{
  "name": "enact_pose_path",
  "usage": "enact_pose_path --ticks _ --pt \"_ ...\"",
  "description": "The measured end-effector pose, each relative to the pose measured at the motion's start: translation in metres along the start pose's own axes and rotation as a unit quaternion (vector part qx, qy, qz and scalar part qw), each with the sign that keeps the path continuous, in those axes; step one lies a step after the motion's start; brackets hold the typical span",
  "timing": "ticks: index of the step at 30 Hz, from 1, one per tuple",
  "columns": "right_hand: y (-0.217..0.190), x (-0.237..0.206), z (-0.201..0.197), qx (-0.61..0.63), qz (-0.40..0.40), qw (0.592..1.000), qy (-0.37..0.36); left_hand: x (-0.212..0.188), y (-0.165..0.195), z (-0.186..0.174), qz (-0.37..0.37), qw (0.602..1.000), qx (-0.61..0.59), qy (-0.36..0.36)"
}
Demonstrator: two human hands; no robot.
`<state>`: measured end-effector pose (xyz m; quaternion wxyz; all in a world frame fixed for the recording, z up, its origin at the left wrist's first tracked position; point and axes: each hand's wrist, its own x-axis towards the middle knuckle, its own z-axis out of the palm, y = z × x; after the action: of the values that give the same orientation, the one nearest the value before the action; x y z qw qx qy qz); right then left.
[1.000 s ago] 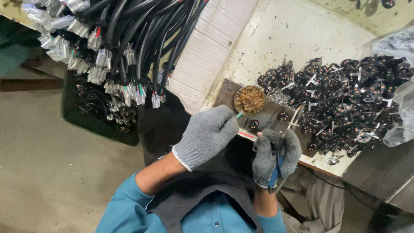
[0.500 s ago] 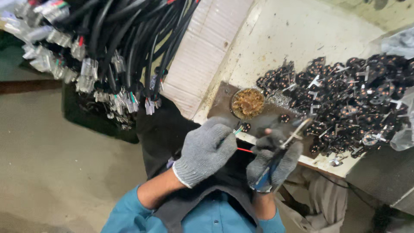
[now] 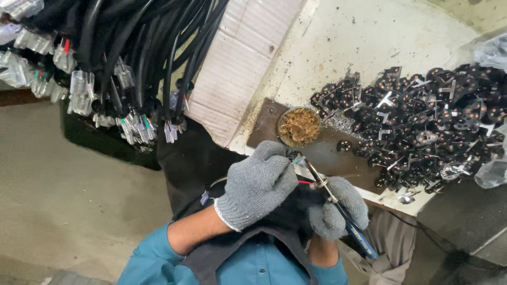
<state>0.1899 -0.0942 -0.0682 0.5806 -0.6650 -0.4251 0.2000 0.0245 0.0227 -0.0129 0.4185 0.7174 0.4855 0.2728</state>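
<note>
A person in a teal shirt and dark apron works at the edge of a stained white desk (image 3: 369, 47), both hands in grey knit gloves. The left hand (image 3: 257, 186) is clenched around the end of a cable (image 3: 211, 184) at its thin coloured wires (image 3: 301, 171), which poke out past the gloved fingertips; a red wire runs from that fist towards the other hand. The right hand (image 3: 338, 207) grips a soldering iron (image 3: 343, 216), its blue handle reaching down past the wrist and its thin metal tip angled up and left, so that the tip sits at the wire ends just beside the left fingertips. Whether tip and wire actually touch cannot be told.

Both hands hover over the person's lap, just short of the desk edge. Just beyond them a dark metal plate (image 3: 338, 158) lies on the desk, and on its left end stands a round tin (image 3: 299, 126) of brass-coloured wool. To the right, a heap of small black plug inserts (image 3: 422, 121) with metal prongs spreads over the desk, and a few loose ones lie on the plate. A clear plastic bag (image 3: 494, 171) sits at the right edge of the heap.

At upper left a thick bundle of black cables (image 3: 142, 47) hangs down, each ending in coloured wires under clear sleeves. A white ribbed panel (image 3: 237, 68) leans between the bundle and the desk.
</note>
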Motion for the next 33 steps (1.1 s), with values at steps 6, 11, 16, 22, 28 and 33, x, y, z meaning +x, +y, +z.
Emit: enact_pose_path --ticks 6,11,16,22,28,33 --pt "-0.003 0.005 -0.005 -0.122 -0.096 0.985 -0.068 -0.001 -0.006 0.001 0.009 1.0 0.019 -0.019" --pt "-0.006 0.009 -0.005 -0.15 -0.14 0.972 -0.116 -0.001 -0.015 0.004 0.036 0.998 0.035 -0.024" --pt "-0.007 0.017 -0.004 -0.099 -0.142 0.977 -0.124 0.002 -0.015 0.004 0.049 0.997 0.05 -0.032" --pt "-0.009 0.024 -0.01 0.01 -0.013 0.991 -0.13 -0.001 -0.018 0.005 0.075 0.997 0.032 0.019" --pt "-0.006 0.028 -0.011 -0.133 -0.232 0.94 -0.213 -0.004 -0.021 0.007 0.059 0.998 0.024 -0.016" --pt "-0.005 0.025 -0.023 -0.204 -0.051 0.966 -0.151 -0.002 -0.017 0.008 0.051 0.998 0.033 -0.008"
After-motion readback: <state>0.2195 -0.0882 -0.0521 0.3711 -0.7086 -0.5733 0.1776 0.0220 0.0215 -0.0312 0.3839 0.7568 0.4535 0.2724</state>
